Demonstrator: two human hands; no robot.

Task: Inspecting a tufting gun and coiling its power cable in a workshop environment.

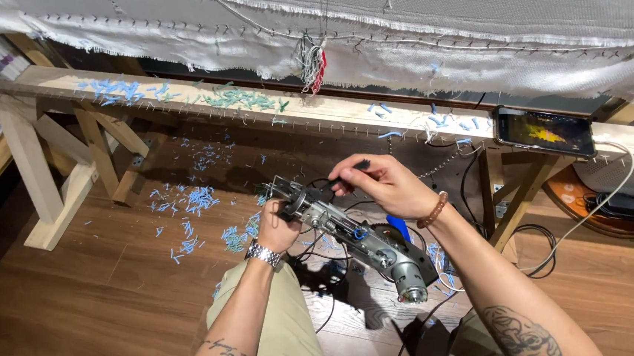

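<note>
A metal tufting gun (359, 242) with a grey motor at its near end lies across my lap, its front end pointing up and left. My left hand (276, 229), with a steel watch on the wrist, grips the gun's front part from below. My right hand (381, 185), with a bead bracelet, pinches a small black tool (353, 169) above the gun's front mechanism. Black cables hang from the gun toward the floor.
A wooden frame (200, 108) with stretched white cloth (425, 22) stands ahead, nails along its rail. A phone (544, 131) with a lit screen rests on the rail at right. Blue and green yarn scraps (192, 201) litter the wooden floor. Cables and a dark device (628, 208) lie at right.
</note>
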